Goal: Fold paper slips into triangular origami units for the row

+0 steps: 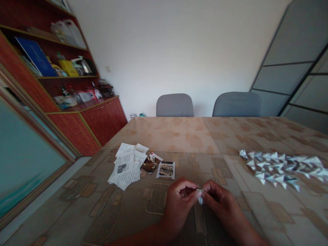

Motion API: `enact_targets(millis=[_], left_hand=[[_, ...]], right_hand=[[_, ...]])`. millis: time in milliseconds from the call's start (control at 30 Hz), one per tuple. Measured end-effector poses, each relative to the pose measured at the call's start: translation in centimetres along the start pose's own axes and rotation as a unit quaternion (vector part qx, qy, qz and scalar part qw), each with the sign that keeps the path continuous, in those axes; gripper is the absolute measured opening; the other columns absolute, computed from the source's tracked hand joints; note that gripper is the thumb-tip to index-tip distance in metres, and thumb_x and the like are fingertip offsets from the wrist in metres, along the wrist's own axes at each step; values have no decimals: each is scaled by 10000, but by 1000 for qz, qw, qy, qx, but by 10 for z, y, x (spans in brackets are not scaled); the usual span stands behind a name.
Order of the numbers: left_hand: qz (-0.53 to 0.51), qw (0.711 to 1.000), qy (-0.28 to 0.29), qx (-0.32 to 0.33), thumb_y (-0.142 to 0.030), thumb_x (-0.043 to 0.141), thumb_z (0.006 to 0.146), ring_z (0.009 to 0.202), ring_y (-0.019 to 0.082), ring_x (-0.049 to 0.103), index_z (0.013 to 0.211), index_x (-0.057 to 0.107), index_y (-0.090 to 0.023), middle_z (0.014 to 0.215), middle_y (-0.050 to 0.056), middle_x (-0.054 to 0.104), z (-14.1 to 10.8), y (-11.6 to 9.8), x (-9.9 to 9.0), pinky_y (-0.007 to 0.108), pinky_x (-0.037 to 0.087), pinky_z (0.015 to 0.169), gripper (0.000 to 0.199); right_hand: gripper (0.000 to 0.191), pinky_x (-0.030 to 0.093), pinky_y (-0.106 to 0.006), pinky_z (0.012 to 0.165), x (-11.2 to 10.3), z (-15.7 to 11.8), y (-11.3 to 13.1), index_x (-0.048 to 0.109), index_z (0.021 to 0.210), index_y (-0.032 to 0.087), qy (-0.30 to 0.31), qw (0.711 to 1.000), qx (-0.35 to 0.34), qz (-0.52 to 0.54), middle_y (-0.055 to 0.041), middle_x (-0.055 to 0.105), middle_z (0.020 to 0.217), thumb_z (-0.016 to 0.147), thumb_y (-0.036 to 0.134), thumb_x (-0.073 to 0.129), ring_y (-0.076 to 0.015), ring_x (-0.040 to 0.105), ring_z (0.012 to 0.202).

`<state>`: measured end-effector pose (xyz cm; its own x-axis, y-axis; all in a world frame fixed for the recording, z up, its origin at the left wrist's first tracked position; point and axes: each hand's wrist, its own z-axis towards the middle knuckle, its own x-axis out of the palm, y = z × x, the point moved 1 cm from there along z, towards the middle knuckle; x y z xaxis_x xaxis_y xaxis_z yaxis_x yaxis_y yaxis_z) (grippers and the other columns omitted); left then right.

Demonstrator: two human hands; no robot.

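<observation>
Both hands meet above the near middle of the table, pinching a small folded piece of paper (200, 199) between them. My left hand (180, 201) grips it from the left with thumb and forefinger. From the right, my right hand (221, 201) closes its thumb and fingers on the same piece. Printed paper pieces (126, 167) lie in a loose pile to the left. Beside them are a brown picture piece (150, 164) and a square photo piece (166, 171). Several folded paper shapes (282, 165) with pointed tips stand in rows at the right.
The patterned tabletop (179, 131) reaches back to two grey chairs (175, 105) by the wall. A red cabinet (102, 119) with shelves of bottles, boxes and a kettle stands at the left. Grey panels are at the far right.
</observation>
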<state>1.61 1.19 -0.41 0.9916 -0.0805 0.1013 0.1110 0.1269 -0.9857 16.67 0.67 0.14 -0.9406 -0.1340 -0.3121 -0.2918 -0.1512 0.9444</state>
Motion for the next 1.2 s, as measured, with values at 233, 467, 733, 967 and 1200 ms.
enact_targets(millis=[233, 467, 733, 967, 1200], left_hand=[[3, 1000, -11, 11, -211, 716, 688, 633, 146, 570, 682, 658, -146, 657, 15, 617, 2, 2, -2, 230, 450, 613, 87], [-54, 998, -20, -39, -260, 723, 661, 588, 122, 530, 687, 607, -147, 632, -7, 583, 4, -3, -1, 215, 437, 568, 165], [-47, 995, 11, -92, -400, 748, 661, 508, 112, 508, 651, 582, -140, 555, -21, 554, 7, 2, -4, 215, 406, 509, 309], [-91, 990, -34, -102, -435, 795, 615, 493, 105, 500, 606, 592, -147, 518, -35, 561, 6, -7, -3, 210, 395, 518, 352], [-88, 991, -8, -103, -463, 778, 635, 510, 115, 519, 665, 630, -143, 568, -13, 597, 10, -9, -5, 218, 410, 520, 354]], right_hand=[[268, 371, -239, 552, 2, 1, 3, 542, 700, 188, 35, 999, -15, 1, 28, 483, 632, 836, 417, 566, -136, 466, 588], [373, 369, -239, 575, 7, -1, 4, 540, 694, 178, 55, 996, 30, 71, 27, 481, 639, 827, 525, 577, -128, 437, 602], [436, 355, -237, 548, -1, 5, 6, 537, 669, 186, 93, 993, 24, 71, 35, 456, 609, 812, 597, 565, -126, 427, 571], [492, 362, -243, 560, 1, 1, 13, 536, 641, 186, 101, 994, 30, 38, 25, 469, 595, 813, 646, 514, -140, 451, 581], [442, 319, -232, 549, -1, 1, 7, 512, 621, 185, 91, 995, 30, 7, 35, 450, 588, 826, 575, 544, -126, 417, 572]])
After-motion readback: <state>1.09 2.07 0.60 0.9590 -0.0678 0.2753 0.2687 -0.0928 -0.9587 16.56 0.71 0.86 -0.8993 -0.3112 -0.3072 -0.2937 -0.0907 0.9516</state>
